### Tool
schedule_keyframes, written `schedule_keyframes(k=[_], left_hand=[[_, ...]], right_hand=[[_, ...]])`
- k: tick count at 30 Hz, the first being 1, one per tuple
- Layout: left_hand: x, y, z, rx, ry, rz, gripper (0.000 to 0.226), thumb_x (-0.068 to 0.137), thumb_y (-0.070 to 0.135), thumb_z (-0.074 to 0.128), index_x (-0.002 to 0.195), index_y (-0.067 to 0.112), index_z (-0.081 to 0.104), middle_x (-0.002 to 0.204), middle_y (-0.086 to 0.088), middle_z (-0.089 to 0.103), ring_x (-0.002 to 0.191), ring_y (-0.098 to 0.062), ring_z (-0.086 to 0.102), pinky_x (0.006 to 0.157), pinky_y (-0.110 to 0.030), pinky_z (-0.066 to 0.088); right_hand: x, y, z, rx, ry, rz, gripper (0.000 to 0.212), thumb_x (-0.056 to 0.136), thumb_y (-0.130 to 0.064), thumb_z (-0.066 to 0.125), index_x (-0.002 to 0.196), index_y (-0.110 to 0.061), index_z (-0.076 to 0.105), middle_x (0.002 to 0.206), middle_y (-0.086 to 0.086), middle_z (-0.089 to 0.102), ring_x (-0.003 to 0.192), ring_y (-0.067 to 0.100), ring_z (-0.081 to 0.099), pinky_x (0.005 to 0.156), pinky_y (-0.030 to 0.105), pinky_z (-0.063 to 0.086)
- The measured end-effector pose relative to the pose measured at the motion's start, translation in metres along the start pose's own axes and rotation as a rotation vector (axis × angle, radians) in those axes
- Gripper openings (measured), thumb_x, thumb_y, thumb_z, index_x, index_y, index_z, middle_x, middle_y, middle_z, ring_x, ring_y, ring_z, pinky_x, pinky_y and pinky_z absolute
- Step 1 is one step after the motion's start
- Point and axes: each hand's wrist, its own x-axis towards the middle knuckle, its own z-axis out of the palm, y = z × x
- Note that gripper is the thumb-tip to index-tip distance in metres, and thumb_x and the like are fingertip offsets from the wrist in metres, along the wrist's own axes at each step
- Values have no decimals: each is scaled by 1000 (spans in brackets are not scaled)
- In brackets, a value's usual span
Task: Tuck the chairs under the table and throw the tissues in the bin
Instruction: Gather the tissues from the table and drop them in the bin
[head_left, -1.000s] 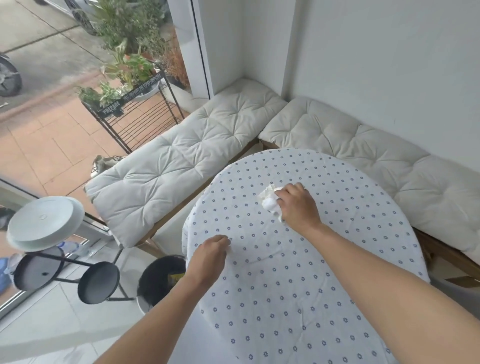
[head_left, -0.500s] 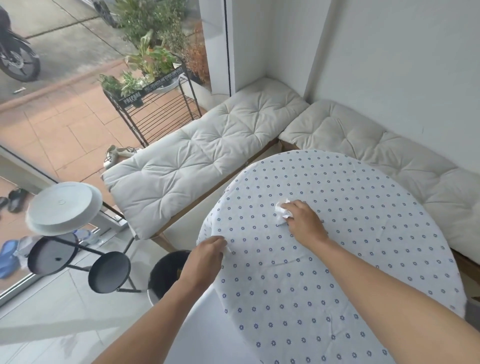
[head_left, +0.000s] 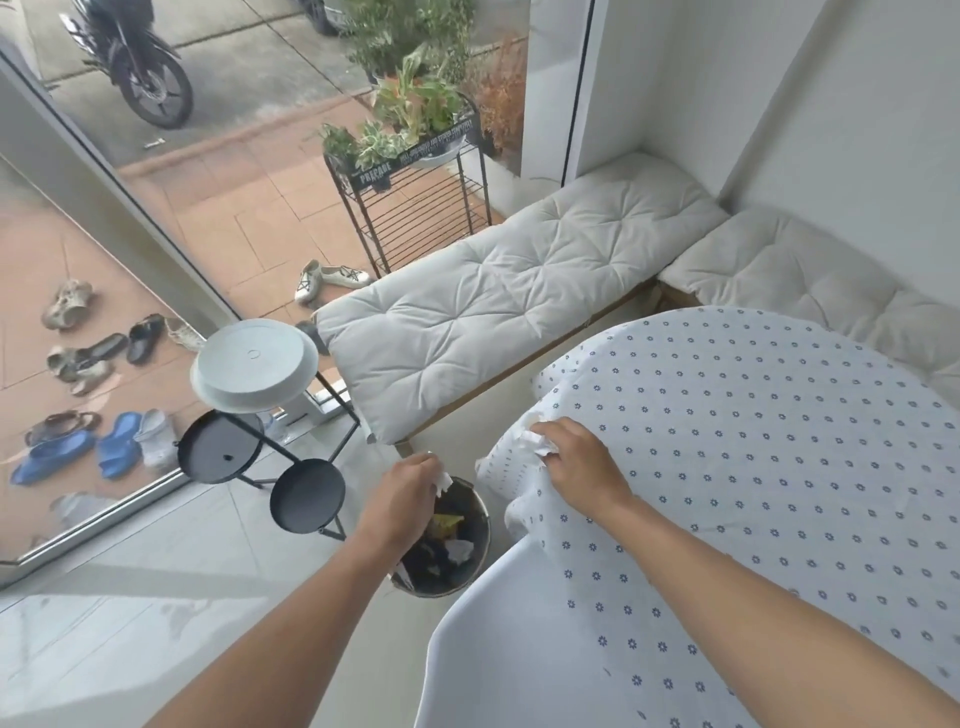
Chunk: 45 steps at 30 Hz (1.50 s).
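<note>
Left hand (head_left: 410, 493) at lower centre of frame, fingers pinched on a small tissue (head_left: 443, 481) right over the bin (head_left: 445, 540). Right hand (head_left: 582, 467) at table (head_left: 779, 467) edge, fingers curled around a crumpled tissue (head_left: 537, 441).

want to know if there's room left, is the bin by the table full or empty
Partly full: the open bin shows crumpled paper and dark rubbish low inside, with bare wall above. The left hand holds a tissue over it.

**Bare arms, nothing worn**

The person is showing two bare forearms, no sleeves reaching into sight. The left hand (head_left: 410, 486) and right hand (head_left: 582, 467) are wearing no gloves, rings, watch or bands that I can see.
</note>
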Motion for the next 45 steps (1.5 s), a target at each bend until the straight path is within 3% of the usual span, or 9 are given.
schedule_keyframes(k=[3, 10, 19, 24, 27, 29, 33, 38, 45], left_hand=[[-9, -40, 2, 22, -35, -40, 20, 87, -10, 60, 88, 7, 72, 94, -5, 71, 80, -31, 66, 68, -44, 59], [-16, -128, 50, 20, -109, -132, 25, 75, -15, 58, 71, 9, 62, 71, 1, 59, 61, -27, 55, 52, -45, 53], [-15, -209, 179, 15, -348, -153, 24, 76, -10, 55, 82, 10, 65, 84, -2, 62, 73, -27, 60, 57, -41, 54], [-1, -232, 239, -27, -493, -155, 27, 86, -7, 59, 106, 6, 71, 110, -10, 69, 101, -33, 66, 83, -40, 54], [4, -232, 250, 3, -664, -183, 57, 95, -3, 56, 149, 13, 51, 161, -8, 43, 143, -34, 43, 110, -42, 44], [3, -232, 251, 61, -739, -167, 68, 99, 4, 57, 161, 19, 32, 173, -4, 20, 154, -32, 25, 118, -42, 37], [-4, -229, 248, 187, -753, -167, 75, 105, 38, 54, 165, 22, 12, 175, -4, 0, 159, -33, 2, 126, -54, 17], [-10, -216, 223, 263, -738, -194, 83, 104, 59, 42, 166, 22, 2, 175, -2, -12, 159, -31, -11, 125, -61, 5], [-23, -174, 153, 284, -688, -192, 87, 102, 68, 36, 166, 24, -3, 174, -3, -15, 158, -31, -16, 124, -66, 1]], right_hand=[[9, -21, 41, 10, -35, -30, 45, 88, 0, 61, 131, -14, 62, 119, 9, 64, 107, 31, 59, 90, 47, 52], [25, -30, 149, 17, -95, -5, 47, 90, -2, 62, 135, -15, 58, 116, 9, 67, 104, 31, 60, 88, 43, 53], [31, 35, 312, -26, -349, 129, 42, 97, -20, 64, 138, -26, 56, 127, 2, 64, 113, 27, 60, 93, 41, 52], [38, 66, 365, -142, -455, 174, 46, 97, -22, 64, 140, -17, 47, 135, 8, 60, 118, 32, 58, 85, 38, 45], [41, 74, 376, -248, -543, 198, 67, 92, -36, 70, 147, -15, 37, 141, 9, 55, 129, 32, 50, 96, 44, 48], [39, 80, 378, -345, -578, 197, 91, 87, -50, 73, 155, -13, 25, 157, 10, 41, 146, 32, 33, 115, 48, 36], [33, 83, 370, -431, -639, 186, 104, 88, -68, 58, 161, -14, 7, 171, 12, 7, 157, 32, -1, 126, 52, 10], [24, 63, 347, -450, -650, 193, 98, 92, -76, 39, 162, -16, 8, 171, 13, 0, 157, 32, -7, 125, 56, 5], [-3, 12, 287, -482, -575, 152, 94, 94, -74, 34, 162, -16, 7, 171, 14, -3, 156, 31, -12, 125, 56, 3]])
